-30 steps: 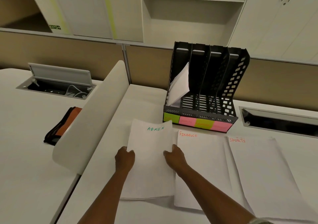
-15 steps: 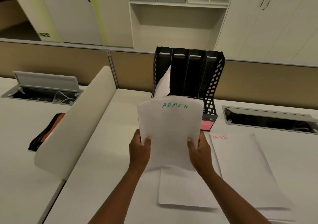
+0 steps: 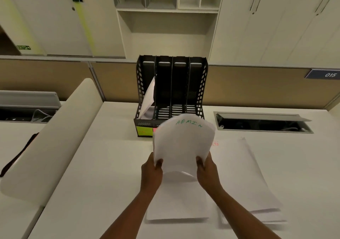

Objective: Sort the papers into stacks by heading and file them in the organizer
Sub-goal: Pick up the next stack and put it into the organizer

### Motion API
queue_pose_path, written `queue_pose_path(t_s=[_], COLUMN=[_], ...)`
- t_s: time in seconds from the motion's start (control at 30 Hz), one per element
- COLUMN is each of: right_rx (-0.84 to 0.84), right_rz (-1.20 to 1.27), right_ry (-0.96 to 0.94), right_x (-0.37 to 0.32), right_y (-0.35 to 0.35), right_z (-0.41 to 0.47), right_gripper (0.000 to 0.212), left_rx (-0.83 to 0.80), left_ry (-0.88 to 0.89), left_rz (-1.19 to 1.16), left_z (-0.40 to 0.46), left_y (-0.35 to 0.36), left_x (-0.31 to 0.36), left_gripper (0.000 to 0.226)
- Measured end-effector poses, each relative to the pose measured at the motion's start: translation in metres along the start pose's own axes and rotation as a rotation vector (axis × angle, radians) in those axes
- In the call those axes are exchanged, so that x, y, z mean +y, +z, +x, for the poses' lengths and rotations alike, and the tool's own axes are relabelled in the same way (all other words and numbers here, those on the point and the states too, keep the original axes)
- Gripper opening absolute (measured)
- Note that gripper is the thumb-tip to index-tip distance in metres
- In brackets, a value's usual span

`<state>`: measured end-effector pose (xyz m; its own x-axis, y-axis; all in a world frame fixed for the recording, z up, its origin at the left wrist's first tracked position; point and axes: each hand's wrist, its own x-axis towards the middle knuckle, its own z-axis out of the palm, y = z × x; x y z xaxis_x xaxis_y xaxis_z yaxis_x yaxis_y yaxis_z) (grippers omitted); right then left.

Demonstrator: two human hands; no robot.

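I hold a white stack headed ADMIN in green (image 3: 183,143) up off the desk, curved, in front of the black four-slot organizer (image 3: 172,84). My left hand (image 3: 151,170) grips its lower left edge and my right hand (image 3: 207,170) its lower right edge. White papers (image 3: 148,99) lean in the organizer's leftmost slot; the other three slots look empty. A second stack (image 3: 176,202) lies flat under my hands. A third stack (image 3: 246,174), its orange heading partly hidden, lies to the right.
Green and pink labels (image 3: 144,131) line the organizer's front. A white curved divider (image 3: 55,137) runs along the desk's left side. An open cable tray (image 3: 261,123) is at the right, another one (image 3: 27,110) at the far left. A tan partition wall stands behind.
Both hands lifted the ADMIN stack off the desk's left side and carried it right and forward toward the organizer. The view shifted left to centre the organizer.
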<state>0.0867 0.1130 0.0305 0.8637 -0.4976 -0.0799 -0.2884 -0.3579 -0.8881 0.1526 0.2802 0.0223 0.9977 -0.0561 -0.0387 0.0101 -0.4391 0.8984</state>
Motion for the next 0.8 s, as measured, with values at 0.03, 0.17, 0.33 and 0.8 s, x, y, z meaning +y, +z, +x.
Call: queue_pose_path(t_s=[0.03, 0.17, 0.33, 0.8], right_rx=[0.007, -0.010, -0.035, -0.333], right_rz=[-0.004, -0.143, -0.528, -0.886], right_ry=[0.005, 0.008, 0.010, -0.658], right_x=[-0.006, -0.036, -0.092, -0.267], right_y=[-0.003, -0.031, -0.074, -0.159], right_z=[0.006, 0.049, 0.113, 0.217], right_gripper=[0.034, 0.034, 0.044, 0.036], left_rx=[0.023, 0.044, 0.201, 0.282], left_ry=[0.037, 0.189, 0.360, 0.473], left_rz=[0.018, 0.083, 0.160, 0.217], left_z=[0.002, 0.018, 0.038, 0.080], left_y=[0.000, 0.006, 0.016, 0.073], left_x=[0.006, 0.038, 0.079, 0.158], left_gripper=[0.025, 0.025, 0.024, 0.036])
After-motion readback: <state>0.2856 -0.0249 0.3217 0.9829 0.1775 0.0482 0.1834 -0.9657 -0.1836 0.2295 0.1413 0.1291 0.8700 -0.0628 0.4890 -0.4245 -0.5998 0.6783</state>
